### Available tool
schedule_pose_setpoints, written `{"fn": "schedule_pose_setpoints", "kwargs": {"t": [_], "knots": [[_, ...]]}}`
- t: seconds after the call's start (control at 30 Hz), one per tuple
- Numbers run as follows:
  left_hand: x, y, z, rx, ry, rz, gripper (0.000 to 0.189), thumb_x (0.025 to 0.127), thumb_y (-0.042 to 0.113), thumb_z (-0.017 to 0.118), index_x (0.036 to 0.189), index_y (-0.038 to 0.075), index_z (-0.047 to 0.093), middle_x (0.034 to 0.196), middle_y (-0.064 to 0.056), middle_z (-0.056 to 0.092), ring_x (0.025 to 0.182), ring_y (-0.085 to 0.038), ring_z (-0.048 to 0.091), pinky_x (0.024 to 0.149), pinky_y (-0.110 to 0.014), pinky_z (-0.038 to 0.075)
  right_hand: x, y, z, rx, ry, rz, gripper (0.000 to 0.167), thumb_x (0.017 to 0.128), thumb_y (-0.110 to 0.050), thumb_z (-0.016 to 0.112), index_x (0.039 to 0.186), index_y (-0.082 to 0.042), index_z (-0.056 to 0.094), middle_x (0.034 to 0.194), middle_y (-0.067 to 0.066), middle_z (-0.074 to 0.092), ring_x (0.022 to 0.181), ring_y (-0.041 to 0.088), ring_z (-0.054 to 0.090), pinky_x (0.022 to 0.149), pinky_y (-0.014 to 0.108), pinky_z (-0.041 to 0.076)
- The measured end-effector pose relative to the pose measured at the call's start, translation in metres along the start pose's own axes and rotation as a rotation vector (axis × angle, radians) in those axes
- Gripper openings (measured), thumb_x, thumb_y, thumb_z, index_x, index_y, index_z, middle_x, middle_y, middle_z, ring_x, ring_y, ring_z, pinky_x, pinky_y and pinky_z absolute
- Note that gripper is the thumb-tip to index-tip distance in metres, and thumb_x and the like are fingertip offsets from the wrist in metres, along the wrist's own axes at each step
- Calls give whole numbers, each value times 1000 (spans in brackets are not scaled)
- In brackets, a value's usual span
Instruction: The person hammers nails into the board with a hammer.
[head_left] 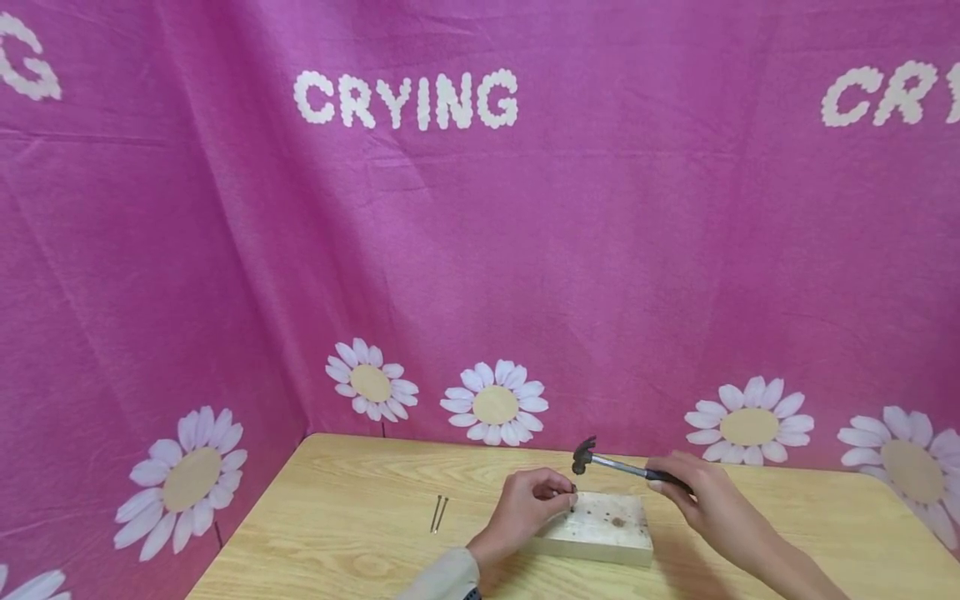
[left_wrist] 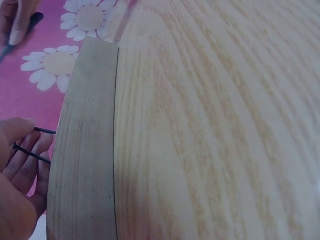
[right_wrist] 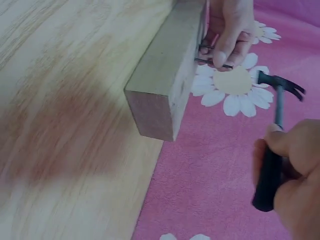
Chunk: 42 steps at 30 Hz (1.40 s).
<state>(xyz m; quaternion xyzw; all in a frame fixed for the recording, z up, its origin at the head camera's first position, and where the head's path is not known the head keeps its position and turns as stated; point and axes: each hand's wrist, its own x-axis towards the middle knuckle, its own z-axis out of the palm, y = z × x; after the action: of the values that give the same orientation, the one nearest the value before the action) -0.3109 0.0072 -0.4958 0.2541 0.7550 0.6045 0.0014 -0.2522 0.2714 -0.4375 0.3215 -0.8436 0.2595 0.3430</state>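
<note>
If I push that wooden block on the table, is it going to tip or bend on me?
Probably neither. The wooden block lies broad side down on the table, so it should slide rather than tip. It looks thick, with visible grain, so likely stiff. The nails standing at its top might snag your fingers.

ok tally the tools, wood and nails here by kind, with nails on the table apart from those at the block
hammer: 1
wooden block: 1
table nails, lying flat: 2
block nails, upright at its top face: 2
total: 6
</note>
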Motion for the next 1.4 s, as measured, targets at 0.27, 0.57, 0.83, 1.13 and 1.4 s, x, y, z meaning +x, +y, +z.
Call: {"fn": "schedule_pose_setpoints", "kwargs": {"t": [0.27, 0.57, 0.83, 1.13, 1.4], "knots": [[0, -2, -1, 3, 12, -4, 5, 89, 4, 82, 93, 5, 78, 90, -8, 79, 72, 2, 63, 71, -15, 53, -5, 7, 10, 12, 5, -98, 27, 77, 8, 81, 97, -8, 72, 83, -10, 64, 76, -1, 53, 64, 13, 43], [-7, -3, 3, -27, 2, -15, 5, 90, 5, 81, 94, 3, 78, 92, -10, 79, 76, 2, 64, 75, -16, 54, -12, 7, 11, -26, 78, -55, 37, 72, 13, 83, 103, -6, 74, 89, -12, 64, 80, -3, 53, 67, 11, 44], [-7, -2, -1, -42, 8, -21, 7, 89, 1, 80, 94, 4, 77, 92, -13, 78, 77, -1, 65, 75, -16, 53, -9, 8, 17, 1, -1, -156, 14, 87, -1, 78, 97, -8, 71, 85, -9, 65, 79, 1, 55, 67, 12, 44], [-5, -1, -2, -41, -5, -18, 6, 89, 2, 80, 95, 4, 78, 95, -12, 79, 77, -2, 65, 76, -16, 53, -10, 6, 16, 12, 62, -86, 36, 73, 13, 82, 102, -7, 73, 89, -10, 66, 81, -1, 55, 68, 10, 45], [-3, -1, -2, -35, -6, -19, 8, 89, 4, 81, 96, 6, 79, 95, -10, 79, 79, -1, 67, 78, -17, 54, -9, 4, 15, 25, 22, -51, 36, 74, 13, 82, 100, -10, 74, 88, -11, 66, 79, -2, 56, 67, 9, 45]]}}
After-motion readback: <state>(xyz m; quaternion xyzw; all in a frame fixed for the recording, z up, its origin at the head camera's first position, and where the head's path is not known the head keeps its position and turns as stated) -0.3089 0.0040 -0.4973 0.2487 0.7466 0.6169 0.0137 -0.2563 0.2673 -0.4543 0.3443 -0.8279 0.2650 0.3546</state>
